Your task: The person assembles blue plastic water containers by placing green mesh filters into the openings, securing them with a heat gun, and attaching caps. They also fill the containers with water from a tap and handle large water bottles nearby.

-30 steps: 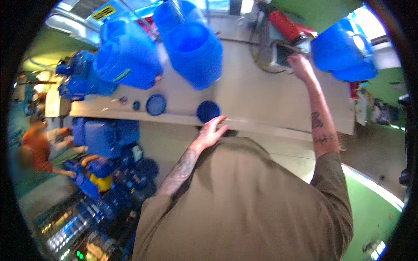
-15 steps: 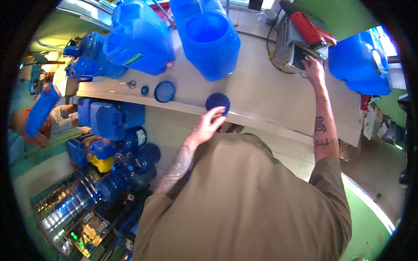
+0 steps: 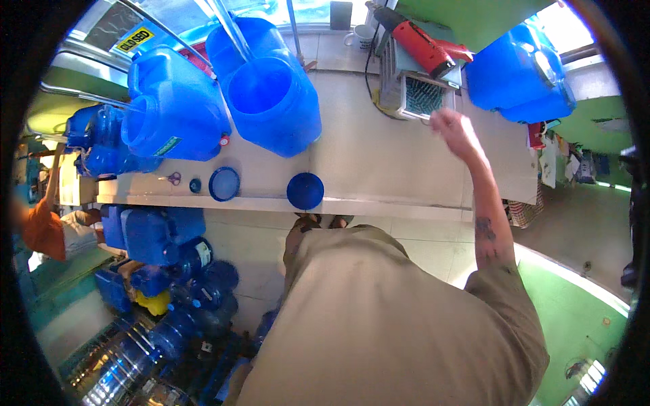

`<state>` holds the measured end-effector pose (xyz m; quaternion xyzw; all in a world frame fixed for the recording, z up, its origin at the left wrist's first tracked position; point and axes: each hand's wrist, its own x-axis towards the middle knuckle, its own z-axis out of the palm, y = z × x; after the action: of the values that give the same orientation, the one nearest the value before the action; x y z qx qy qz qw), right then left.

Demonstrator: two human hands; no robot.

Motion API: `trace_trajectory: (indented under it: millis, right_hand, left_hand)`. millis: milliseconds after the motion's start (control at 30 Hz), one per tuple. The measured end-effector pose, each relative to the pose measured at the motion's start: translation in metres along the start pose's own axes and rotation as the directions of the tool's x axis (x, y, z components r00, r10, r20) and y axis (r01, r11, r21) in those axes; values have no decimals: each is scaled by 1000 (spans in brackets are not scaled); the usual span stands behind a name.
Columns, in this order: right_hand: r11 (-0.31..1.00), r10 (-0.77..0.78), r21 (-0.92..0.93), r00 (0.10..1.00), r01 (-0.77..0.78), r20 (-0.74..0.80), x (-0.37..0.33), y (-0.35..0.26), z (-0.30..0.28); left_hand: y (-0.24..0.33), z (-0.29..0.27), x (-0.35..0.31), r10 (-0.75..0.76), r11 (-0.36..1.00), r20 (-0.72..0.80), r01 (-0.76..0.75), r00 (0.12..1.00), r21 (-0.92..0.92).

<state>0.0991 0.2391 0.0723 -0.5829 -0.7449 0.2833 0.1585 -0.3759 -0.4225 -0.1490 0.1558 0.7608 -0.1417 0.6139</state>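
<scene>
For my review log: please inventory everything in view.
Counter: one, pale, upper half
Jugs: three, blue, counter; two left, one right
Round lids: three, blue, counter's near edge
Scissors: one, purple, left of lids
Drawer unit: one, grey, upper right, drawer open
Power tool: one, red, atop drawer unit
Mug: one, white, by drawer unit
Sign: one, yellow-black, upper left
Tubes: several, metallic, upper left
Other containers: many, mostly blue, left side
Co-worker: one, orange top, far left
Shirt: one, brown, lower centre
Right hand: one, bare, near drawer
Left hand: unseen

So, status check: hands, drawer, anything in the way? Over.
Left hand out of view. Right hand by front of open drawer, contact unclear. Red tool on the grey cabinet, apart from the hand.
</scene>
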Motion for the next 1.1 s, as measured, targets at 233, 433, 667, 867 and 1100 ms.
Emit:
trace_trajectory:
  millis: [233, 433, 667, 867, 1100]
  right_hand:
    - [746, 420, -386, -67, -542, 905, -231, 64, 144]
    - [558, 444, -113, 181, -822, 877, -366, 148, 188]
    - [483, 501, 51, 323, -874, 803, -366, 158, 189]
    - [556, 416, -58, 217, -829, 883, -390, 171, 215]
    - [942, 268, -120, 490, -313, 829, -228, 101, 137]
  left_hand:
    - [14, -3, -26, 3, 964, -86, -26, 996, -265]
    - [29, -7, -37, 45, 949, -112, -77, 993, -305]
    - [35, -18, -51, 66, 955, -114, -96, 991, -282]
    - [31, -26, -50, 51, 961, -118, -81, 992, -266]
    - [25, -40, -22, 74, 983, -82, -87, 994, -163]
